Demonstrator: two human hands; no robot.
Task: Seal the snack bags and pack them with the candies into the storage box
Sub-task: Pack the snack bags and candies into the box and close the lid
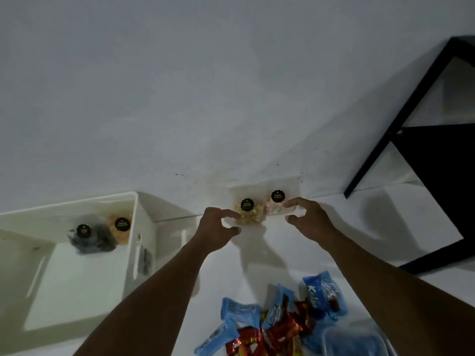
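At far left we see the white box (51, 219) on the surface (411, 214), with a dark bag (87, 240) and an orange bag (120, 229) leaning at its back wall. Next, our left grip (218, 224) is half open, fingers curved, fingertips at the left edge of the yellow bag (250, 214); it clasps nothing. That bag stands against the wall, touching the pink bag (276, 205) beside it. Our right grip (308, 217) is likewise half open, fingertips at the pink bag's right edge, clasping nothing. Nearer us lie the candies (277, 327), with a blue-lidded tub (354, 343) to their right.
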